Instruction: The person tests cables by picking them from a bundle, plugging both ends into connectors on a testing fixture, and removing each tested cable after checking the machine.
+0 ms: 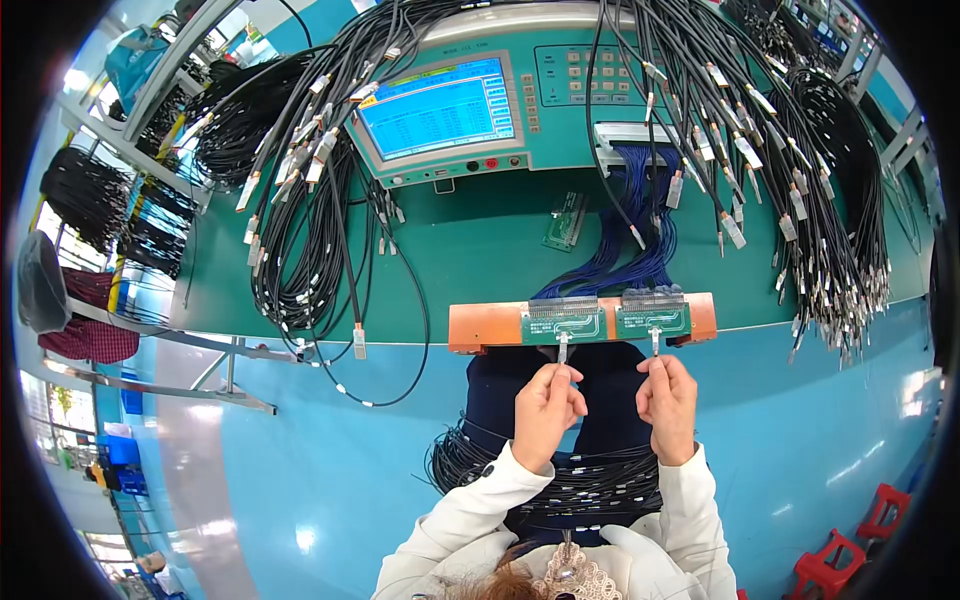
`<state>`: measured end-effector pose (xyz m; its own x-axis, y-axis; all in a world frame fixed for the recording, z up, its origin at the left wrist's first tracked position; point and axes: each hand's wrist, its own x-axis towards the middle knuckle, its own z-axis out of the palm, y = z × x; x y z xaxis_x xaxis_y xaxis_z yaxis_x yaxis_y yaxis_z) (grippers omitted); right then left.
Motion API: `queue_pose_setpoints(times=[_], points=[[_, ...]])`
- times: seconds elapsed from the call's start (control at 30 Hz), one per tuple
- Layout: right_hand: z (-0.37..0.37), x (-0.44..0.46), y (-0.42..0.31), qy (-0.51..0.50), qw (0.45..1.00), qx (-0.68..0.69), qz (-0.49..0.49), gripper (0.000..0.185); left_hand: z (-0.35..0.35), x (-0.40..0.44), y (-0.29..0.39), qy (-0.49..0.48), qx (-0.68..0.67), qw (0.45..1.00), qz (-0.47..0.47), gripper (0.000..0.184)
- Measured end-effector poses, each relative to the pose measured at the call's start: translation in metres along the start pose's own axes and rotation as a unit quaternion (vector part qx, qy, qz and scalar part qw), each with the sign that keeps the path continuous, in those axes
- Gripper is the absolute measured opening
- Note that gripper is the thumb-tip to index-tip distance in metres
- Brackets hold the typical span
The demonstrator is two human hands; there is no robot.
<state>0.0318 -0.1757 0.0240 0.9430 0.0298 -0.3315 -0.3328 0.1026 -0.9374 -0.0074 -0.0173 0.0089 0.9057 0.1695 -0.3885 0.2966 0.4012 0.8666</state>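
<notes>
My left hand [543, 412] is closed, pinching a small silvery cable connector [563, 352] between thumb and fingers. Its tip meets the socket on the left green circuit board [565, 325]. Likewise, my right hand [670, 405] pinches a second cable connector [655, 346] at the socket of the right green circuit board [652, 318]. Whether either plug is fully seated I cannot tell. Both boards are mounted on an orange block [485, 326] at the bench's front edge. A bundle of black cables [590, 482] lies across my lap below the hands.
A tester with a lit blue screen [440, 108] stands at the back of the green bench [460, 235]. Blue wires [610, 250] run from it to the boards. Black cables hang left [310, 230] and right [830, 200]. A loose circuit board [566, 222] lies behind. Red stools [830, 565] stand lower right.
</notes>
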Motion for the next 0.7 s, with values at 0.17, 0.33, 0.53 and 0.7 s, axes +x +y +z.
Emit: queue_pose_setpoints(times=[0.17,0.33,0.53,0.7], points=[[-0.001,0.001,0.002,0.000,1.000,-0.002,-0.009,0.022,0.009,-0.002,0.003,0.045,0.112,0.991,0.053,0.023],[0.000,0.001,0.002,-0.002,1.000,-0.002,-0.005,0.022,0.012,-0.003,0.004,0.068,0.182,0.976,0.097,0.023],[-0.001,0.001,0.002,-0.007,1.000,0.011,-0.004,0.022,0.013,0.003,0.015,0.107,0.274,0.936,0.193,0.022],[-0.001,0.002,0.003,-0.007,1.000,0.010,-0.005,0.022,0.008,-0.004,0.015,0.078,0.253,0.952,0.152,0.021]])
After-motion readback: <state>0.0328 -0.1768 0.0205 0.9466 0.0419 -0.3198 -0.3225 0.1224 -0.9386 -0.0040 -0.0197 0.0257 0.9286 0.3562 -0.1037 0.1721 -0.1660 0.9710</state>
